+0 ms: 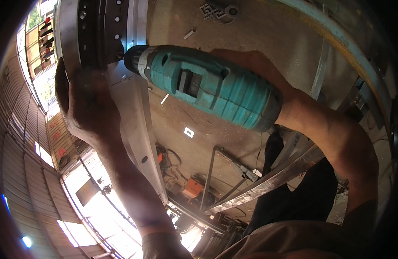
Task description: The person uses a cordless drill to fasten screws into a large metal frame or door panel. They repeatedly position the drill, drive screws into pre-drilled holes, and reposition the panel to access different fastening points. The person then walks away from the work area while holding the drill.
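Observation:
A teal power drill (216, 88) with a black chuck lies across the middle, held in my right hand (255, 62). Most of the right fingers are hidden behind its body. The drill's tip meets a long metal beam (132, 103) beside a line of round holes or fasteners (117, 19). What bit it carries is too small to make out. My left hand (89, 105) is closed around the beam's left side, just left of the chuck. Its fingers are dark and partly blurred against the metal.
Below lies a dusty floor (199, 146) with a small white square piece (189, 132) and metal scraps. An orange machine (193, 188) and cables sit lower down. A metal bar frame (268, 181) slants near my legs. A curved-looking blue-grey rail (337, 32) crosses the upper right.

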`<state>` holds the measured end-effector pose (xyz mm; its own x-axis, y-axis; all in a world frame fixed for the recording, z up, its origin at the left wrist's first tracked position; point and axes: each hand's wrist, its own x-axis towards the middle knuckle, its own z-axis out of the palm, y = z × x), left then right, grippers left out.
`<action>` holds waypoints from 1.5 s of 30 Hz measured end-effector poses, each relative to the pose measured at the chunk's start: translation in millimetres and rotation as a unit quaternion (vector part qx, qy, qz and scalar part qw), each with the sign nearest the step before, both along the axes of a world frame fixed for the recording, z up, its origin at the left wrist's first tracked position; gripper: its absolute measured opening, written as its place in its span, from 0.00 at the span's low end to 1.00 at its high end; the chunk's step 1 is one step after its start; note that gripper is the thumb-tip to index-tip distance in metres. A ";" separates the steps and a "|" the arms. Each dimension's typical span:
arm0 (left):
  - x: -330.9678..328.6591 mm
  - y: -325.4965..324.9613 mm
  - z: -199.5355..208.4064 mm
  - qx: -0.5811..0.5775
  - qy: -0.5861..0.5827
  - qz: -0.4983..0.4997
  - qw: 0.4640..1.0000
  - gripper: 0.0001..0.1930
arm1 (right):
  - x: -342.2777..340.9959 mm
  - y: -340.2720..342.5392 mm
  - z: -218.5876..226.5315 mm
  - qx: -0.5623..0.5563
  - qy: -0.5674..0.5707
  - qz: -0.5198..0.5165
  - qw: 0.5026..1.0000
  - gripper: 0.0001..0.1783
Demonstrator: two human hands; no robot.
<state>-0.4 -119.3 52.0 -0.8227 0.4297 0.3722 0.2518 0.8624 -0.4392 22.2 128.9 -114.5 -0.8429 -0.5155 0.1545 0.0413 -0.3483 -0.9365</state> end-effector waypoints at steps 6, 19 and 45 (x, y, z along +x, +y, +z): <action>4.1 1.4 1.0 0.000 -0.012 0.009 1.000 0.13 | -2.4 4.5 1.6 0.062 0.087 -0.024 0.994 0.16; 2.5 -1.6 -0.4 0.054 -0.010 0.017 0.998 0.06 | -4.5 -7.6 -6.0 0.090 0.160 -0.084 0.979 0.24; 1.7 -7.8 1.8 0.008 -0.003 0.025 1.000 0.11 | -8.3 -10.5 -11.0 0.072 0.152 -0.111 0.980 0.22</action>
<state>1.3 -127.1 53.8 -0.8449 0.3824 0.3741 0.2108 0.8808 -0.4240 13.9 118.5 -125.6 -0.8628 -0.3602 0.3547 -0.3085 -0.1806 -0.9339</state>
